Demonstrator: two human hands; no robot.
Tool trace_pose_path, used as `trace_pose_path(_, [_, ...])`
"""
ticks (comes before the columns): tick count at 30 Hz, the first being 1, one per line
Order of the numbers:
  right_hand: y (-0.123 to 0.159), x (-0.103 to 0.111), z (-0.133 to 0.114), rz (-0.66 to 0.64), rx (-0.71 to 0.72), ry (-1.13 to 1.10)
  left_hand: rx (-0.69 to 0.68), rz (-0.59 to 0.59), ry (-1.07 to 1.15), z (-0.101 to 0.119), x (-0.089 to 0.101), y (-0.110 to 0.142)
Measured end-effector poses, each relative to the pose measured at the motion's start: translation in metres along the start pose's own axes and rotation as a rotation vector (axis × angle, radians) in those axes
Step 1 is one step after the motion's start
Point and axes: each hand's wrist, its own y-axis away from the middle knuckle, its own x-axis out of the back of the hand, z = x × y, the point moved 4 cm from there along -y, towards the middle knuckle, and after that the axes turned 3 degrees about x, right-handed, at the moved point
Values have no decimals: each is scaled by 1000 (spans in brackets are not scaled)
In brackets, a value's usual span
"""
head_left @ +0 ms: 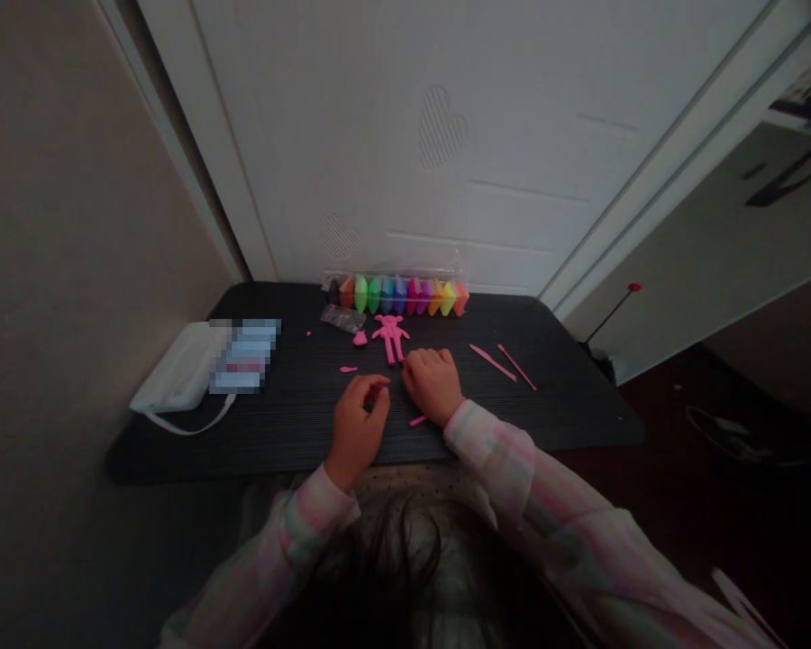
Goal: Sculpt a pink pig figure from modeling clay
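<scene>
On the black table lies a flat pink clay figure with a head, arms and two legs. My right hand rests just below its feet, fingers curled down; whatever is under them is hidden. A short pink strip shows beside that hand's wrist. My left hand is curved above the table to the left, thumb and forefinger apart with nothing visible between them. Left of the figure sit a pink clay lump and a small flattened pink piece.
A clear pack of coloured clay stands along the back by the white door. Near it lies a crumpled plastic wrapper. Two pink modelling tools, a knife-like one and a thin one, lie right. A white corded device occupies the left.
</scene>
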Motion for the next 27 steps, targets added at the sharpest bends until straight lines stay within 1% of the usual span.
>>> trace_pose_path(6, [-19, -8, 1, 22, -30, 1, -2, 3, -10, 0, 0, 2])
trace_pose_path(13, [2, 1, 0, 4, -7, -4, 15, 3, 4, -1, 0, 1])
trace_pose_path(15, [2, 1, -1, 1, -12, -6, 16, 2, 2, -1, 0, 1])
trace_pose_path(19, [-10, -1, 0, 34, -50, -15, 16, 3, 9, -1, 0, 2])
trace_pose_path(21, [-15, 3, 8, 69, -107, -44, 14, 4, 9, -1, 0, 2])
trace_pose_path(22, [-16, 9, 15, 98, -157, -68, 13, 6, 8, -1, 1, 2])
trace_pose_path(25, [-15, 32, 43, 228, -370, -141, 13, 5, 6, 0, 1, 2])
trace_pose_path(26, [-14, 40, 50, 270, -429, -150, 15, 5, 8, 0, 1, 2])
trace_pose_path(27, [-14, 47, 54, 298, -456, -154, 17, 6, 10, 0, 2, 2])
